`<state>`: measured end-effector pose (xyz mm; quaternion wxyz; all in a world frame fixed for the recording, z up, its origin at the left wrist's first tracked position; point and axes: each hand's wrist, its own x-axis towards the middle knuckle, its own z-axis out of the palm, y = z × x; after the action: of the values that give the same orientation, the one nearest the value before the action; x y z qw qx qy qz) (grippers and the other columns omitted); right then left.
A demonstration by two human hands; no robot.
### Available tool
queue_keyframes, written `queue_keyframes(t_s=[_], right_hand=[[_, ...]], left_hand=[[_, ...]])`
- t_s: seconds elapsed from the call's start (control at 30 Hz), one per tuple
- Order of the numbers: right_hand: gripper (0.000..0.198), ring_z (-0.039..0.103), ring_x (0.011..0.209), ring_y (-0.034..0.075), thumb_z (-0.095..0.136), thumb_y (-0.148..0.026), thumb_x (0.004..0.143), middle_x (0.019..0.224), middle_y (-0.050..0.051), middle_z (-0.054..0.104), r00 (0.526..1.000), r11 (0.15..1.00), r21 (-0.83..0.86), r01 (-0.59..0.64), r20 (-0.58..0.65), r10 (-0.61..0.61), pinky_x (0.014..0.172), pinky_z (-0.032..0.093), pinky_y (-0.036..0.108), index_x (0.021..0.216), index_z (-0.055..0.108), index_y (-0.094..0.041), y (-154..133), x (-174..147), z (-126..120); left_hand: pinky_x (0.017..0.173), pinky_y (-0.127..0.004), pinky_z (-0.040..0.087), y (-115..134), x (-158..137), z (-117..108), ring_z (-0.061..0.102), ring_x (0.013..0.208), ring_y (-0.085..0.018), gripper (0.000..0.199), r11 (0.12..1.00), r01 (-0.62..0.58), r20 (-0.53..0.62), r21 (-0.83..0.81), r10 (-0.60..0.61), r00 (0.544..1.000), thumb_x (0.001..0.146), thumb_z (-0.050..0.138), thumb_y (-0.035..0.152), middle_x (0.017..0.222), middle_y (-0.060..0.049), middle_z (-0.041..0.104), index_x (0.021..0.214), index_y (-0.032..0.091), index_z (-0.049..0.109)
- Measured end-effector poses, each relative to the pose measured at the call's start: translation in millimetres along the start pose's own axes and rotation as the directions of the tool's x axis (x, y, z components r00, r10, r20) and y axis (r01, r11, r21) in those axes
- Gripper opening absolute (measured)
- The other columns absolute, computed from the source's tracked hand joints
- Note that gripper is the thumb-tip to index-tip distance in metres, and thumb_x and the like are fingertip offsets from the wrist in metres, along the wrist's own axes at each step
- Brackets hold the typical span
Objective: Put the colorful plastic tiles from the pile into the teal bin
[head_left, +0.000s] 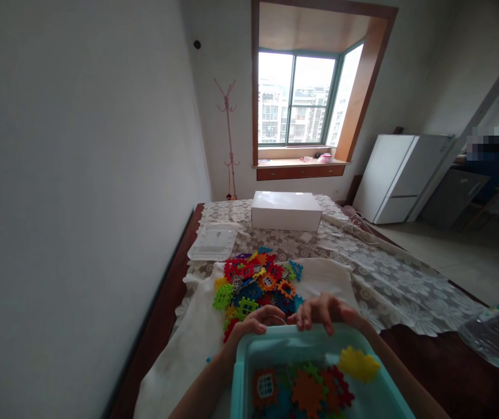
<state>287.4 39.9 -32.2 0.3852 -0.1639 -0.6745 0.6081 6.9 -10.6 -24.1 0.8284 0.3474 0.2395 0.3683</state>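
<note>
1. I take the teal bin (319, 378) as my landmark; it sits right in front of me, nearest of everything, with my left hand (255, 322) and my right hand (325, 311) both curled over its far rim, fingers hooked on the edge and gripping it, holding nothing else.
2. Inside the bin lie loose toy tiles, an orange one with a window (265, 387), a yellow gear-shaped one (358, 364) against the right wall; they look free to slide, so I judge it best to tip the bin slowly rather than jerk it.
3. Just beyond the bin's far rim sits the pile of coloured tiles (258, 282) on a white cloth (323, 276); I would keep the rim low and close to that pile, so pieces land on the cloth and do not bounce off the surface.
4. Further beyond the bin stand a clear plastic lid (214, 241) and a white box (286, 210); both are well apart from my hands.
5. I keep both grips even; a one-sided pull would probably twist the bin.
</note>
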Motion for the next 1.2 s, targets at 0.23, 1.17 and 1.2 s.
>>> queue_keyframes(t_s=[0.23,1.17,1.2], right_hand=[[0.044,0.073,0.115,0.03,0.059,-0.063,0.101,0.123,0.014,0.077,0.959,0.923,-0.38,-0.053,-0.276,-0.059,0.101,0.06,0.046,0.115,0.079,-0.026,24.3,16.6,5.8],[0.02,0.077,0.11,0.029,0.07,-0.042,0.1,0.119,0.01,0.08,0.959,0.718,-0.695,0.025,-0.187,-0.214,0.099,0.059,0.043,0.107,0.085,-0.032,46.8,22.5,14.3],[0.019,0.077,0.109,0.029,0.07,-0.042,0.1,0.117,0.01,0.081,0.954,0.728,-0.686,0.025,-0.2,-0.221,0.099,0.059,0.043,0.107,0.085,-0.033,46.1,22.3,14.3]], left_hand=[[0.089,-0.03,0.045,-2.8,1.5,-5.1,0.065,0.097,-0.023,0.053,1.0,-0.002,0.037,0.008,0.002,0.999,0.066,0.068,0.028,0.108,-0.011,0.075,0.116,0.014,0.079],[0.089,-0.029,0.043,1.7,-0.2,2.5,0.063,0.095,-0.021,0.052,1.0,0.025,-0.011,0.015,-0.025,1.0,0.063,0.068,0.028,0.107,-0.008,0.076,0.112,0.015,0.081],[0.088,-0.029,0.043,2.2,-0.5,3.1,0.063,0.093,-0.021,0.053,0.999,0.025,-0.012,0.021,-0.025,1.0,0.063,0.068,0.028,0.106,-0.008,0.076,0.112,0.015,0.081]])
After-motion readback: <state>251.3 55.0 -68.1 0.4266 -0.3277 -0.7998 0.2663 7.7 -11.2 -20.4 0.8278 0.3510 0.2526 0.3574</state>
